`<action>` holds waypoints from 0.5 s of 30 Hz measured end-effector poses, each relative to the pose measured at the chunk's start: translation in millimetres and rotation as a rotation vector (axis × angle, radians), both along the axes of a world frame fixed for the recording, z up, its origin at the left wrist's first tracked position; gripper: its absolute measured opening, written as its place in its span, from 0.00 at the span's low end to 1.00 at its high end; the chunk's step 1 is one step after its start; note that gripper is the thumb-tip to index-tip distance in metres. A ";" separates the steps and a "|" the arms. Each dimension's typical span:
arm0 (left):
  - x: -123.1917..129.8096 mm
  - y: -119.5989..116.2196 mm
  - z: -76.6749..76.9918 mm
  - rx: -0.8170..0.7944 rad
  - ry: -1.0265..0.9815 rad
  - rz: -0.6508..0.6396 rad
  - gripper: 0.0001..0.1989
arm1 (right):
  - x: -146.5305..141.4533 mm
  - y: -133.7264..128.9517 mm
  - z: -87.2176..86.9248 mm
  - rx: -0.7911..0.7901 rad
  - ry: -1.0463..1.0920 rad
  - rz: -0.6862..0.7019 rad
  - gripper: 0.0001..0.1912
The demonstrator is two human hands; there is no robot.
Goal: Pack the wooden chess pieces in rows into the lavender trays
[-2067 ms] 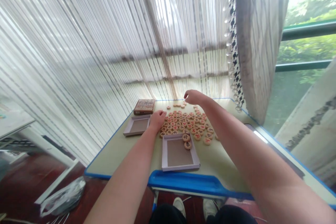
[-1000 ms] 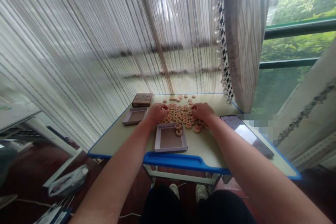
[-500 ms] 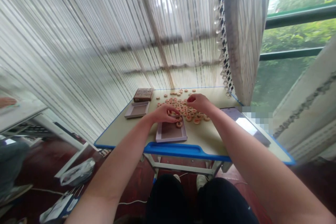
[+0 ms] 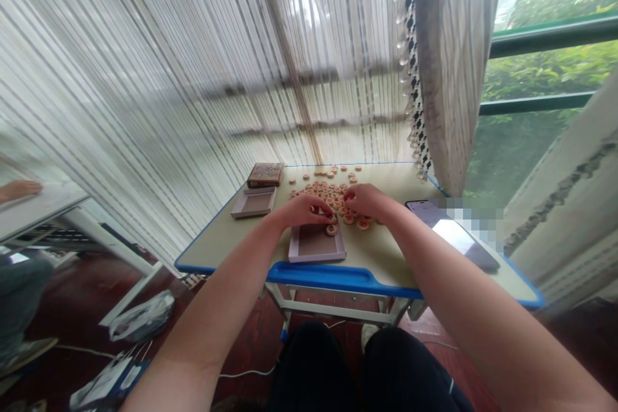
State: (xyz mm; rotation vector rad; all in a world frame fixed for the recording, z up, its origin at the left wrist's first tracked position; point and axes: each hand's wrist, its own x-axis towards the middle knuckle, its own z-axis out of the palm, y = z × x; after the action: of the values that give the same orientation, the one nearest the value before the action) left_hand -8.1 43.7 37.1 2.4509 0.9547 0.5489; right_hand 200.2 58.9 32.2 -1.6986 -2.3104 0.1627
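Round wooden Chinese chess pieces (image 4: 328, 189) with red and dark markings lie heaped in the middle of the table. Over the back right part of a shallow box tray (image 4: 317, 246), my left hand (image 4: 305, 210) is closed, its fingertips on a Chinese chess piece (image 4: 332, 219). Just below them, another piece (image 4: 331, 230) is at the tray's right side. My right hand (image 4: 365, 200) reaches into the right of the heap with fingers curled together; what is between its fingertips is hidden.
A second shallow tray (image 4: 253, 202) sits left, with a brown printed box (image 4: 265, 174) behind it. Several loose pieces lie along the back. A phone or tablet (image 4: 451, 232) rests at the right. The table (image 4: 212, 238) has a blue rim. Another person's hand (image 4: 20, 190) shows far left.
My right hand has come down and slightly nearer into the heap. A piece at the back right that it hid now shows. My left hand stays almost in place at the tray.
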 end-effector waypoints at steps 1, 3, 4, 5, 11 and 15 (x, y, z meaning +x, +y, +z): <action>0.4 -0.4 0.2 0.002 0.009 0.005 0.15 | 0.2 0.1 -0.5 -0.002 -0.001 -0.001 0.14; 0.9 -0.7 0.1 -0.009 0.029 0.010 0.15 | 0.2 0.4 -1.3 0.003 -0.009 -0.005 0.15; 0.8 -0.4 -0.3 -0.014 0.031 0.009 0.16 | -0.1 0.5 -1.4 0.010 -0.015 -0.005 0.15; 0.6 0.1 -1.0 -0.016 0.026 0.009 0.17 | -0.4 0.5 -1.4 0.017 -0.020 -0.004 0.14; -0.6 5.2 -4.8 0.026 -0.013 -0.033 0.19 | -0.9 -0.7 -0.9 0.029 -0.031 0.015 0.12; -0.6 5.8 -3.4 0.040 -0.008 -0.089 0.15 | -0.6 0.1 -2.6 0.039 -0.034 0.024 0.13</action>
State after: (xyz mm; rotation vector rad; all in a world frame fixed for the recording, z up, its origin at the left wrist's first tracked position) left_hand -8.8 49.5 33.7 2.5112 0.8350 0.5519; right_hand 199.6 59.0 29.6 -1.6680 -2.3430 0.0931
